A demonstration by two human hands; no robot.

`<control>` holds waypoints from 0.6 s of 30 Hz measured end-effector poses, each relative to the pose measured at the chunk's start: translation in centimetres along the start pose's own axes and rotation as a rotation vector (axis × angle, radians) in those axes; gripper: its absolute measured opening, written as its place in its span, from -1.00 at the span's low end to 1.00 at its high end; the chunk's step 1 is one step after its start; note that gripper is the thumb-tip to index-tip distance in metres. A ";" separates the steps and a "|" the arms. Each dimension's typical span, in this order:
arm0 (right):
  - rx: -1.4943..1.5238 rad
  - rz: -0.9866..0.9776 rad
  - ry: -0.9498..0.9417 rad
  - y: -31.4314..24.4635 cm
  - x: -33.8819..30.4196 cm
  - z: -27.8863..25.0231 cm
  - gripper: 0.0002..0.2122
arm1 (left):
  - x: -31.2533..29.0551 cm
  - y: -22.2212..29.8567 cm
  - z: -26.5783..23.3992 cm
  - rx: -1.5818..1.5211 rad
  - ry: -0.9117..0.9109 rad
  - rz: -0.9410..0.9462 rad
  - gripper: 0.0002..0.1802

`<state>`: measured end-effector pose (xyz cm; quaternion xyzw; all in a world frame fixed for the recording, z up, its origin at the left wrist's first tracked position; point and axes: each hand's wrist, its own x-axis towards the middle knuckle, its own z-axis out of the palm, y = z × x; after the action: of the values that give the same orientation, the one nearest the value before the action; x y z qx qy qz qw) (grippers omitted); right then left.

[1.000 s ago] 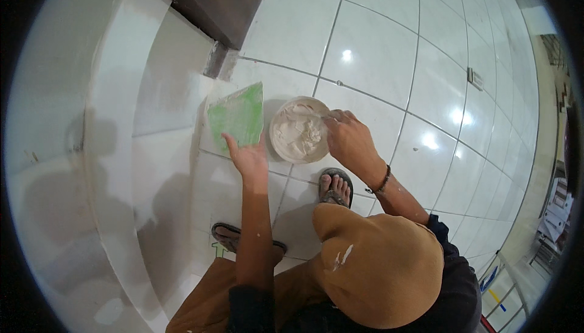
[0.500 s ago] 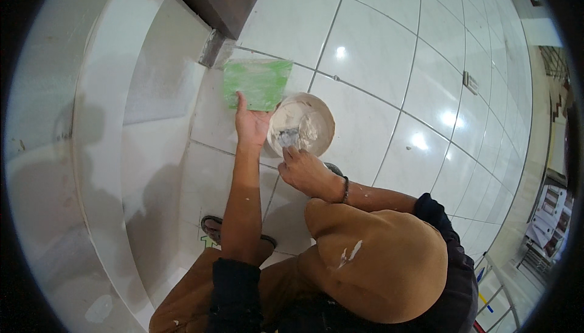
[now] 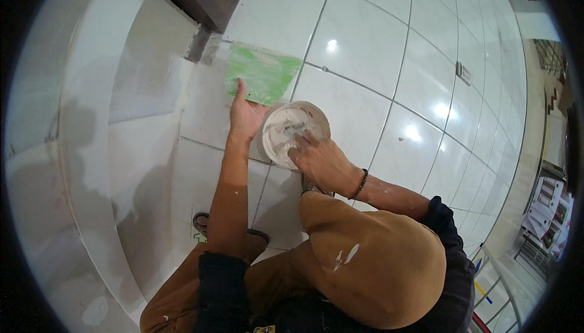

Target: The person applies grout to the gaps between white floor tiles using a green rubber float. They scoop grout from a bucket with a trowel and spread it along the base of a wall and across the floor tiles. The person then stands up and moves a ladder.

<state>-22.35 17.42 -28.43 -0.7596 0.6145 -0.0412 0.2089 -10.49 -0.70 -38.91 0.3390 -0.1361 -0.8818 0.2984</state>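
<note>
While the left hand (image 3: 246, 119) holds a green plate (image 3: 263, 74) above the tiled floor (image 3: 359, 114), the right hand (image 3: 322, 159) reaches with a grey-bladed tool (image 3: 295, 128) into the round tub (image 3: 317, 112) of whitish paste (image 3: 277, 137). On the left, the thumb lies over the near edge of the plate, and the other fingers seem to go underneath, so the plate is pinched between them, although this lower side is hidden. On the right, the fingers are curled and appear to pinch the tool, of which only the blade shows at the paste; how exactly they grip its handle, I cannot tell. The tub stands on the floor, just to the right of the left hand and near the plate. In my judgement, the step in hand is the working or scooping of the paste. The next move would call for turning the blade so that it carries some paste without dropping it, lifting it clear of the rim, and holding the plate level and close, with its smeared face upward.
</note>
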 end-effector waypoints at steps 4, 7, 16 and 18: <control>0.027 0.078 0.016 0.1 2.2 1.1 -0.81 | -1.5 0.2 -1.4 0.057 0.039 0.019 -0.30; 0.011 -0.101 -0.142 -2.5 1.1 3.4 -0.82 | -1.7 -1.7 -3.3 -0.114 0.026 0.079 -0.31; 0.030 0.082 -0.021 -0.5 3.0 -1.3 -0.80 | -2.8 -1.9 -3.4 -0.146 0.020 0.055 -0.31; 0.057 0.094 -0.017 -0.6 4.2 -0.9 -0.78 | -2.6 -1.9 -3.1 -0.158 -0.019 0.048 -0.30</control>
<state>-21.01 13.28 -28.21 -0.7241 0.6461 -0.0424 0.2375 -7.63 2.29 -40.67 0.3028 -0.0770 -0.8855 0.3439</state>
